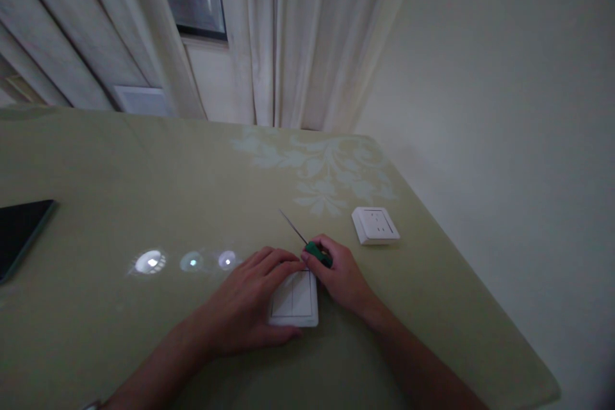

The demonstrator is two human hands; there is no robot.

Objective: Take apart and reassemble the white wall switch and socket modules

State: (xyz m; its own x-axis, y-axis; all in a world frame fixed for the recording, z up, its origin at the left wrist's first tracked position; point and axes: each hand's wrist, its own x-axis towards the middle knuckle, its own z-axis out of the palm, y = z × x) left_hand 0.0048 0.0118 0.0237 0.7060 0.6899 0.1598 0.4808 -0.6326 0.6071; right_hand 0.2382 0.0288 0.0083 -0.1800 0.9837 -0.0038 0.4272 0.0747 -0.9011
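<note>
A white wall switch (302, 298) with two rocker panels lies on the table in front of me. My left hand (257, 298) is wrapped round its left side, with fingers over the far edge and the thumb along the near edge. Closed round the green handle of a screwdriver (317, 253) is my right hand (339, 269), at the switch's far right corner. The screwdriver's thin metal shaft points away and to the left, its tip apart from the switch. My left fingertips come close to the right thumb; whether they touch is unclear.
A white wall socket (375, 225) sits on the table to the right. A dark flat device (24, 230) lies at the left edge. The green tablecloth (144, 179) carries a pale leaf pattern and light reflections. Curtains (307, 38) hang behind, and a wall (504, 109) borders the right.
</note>
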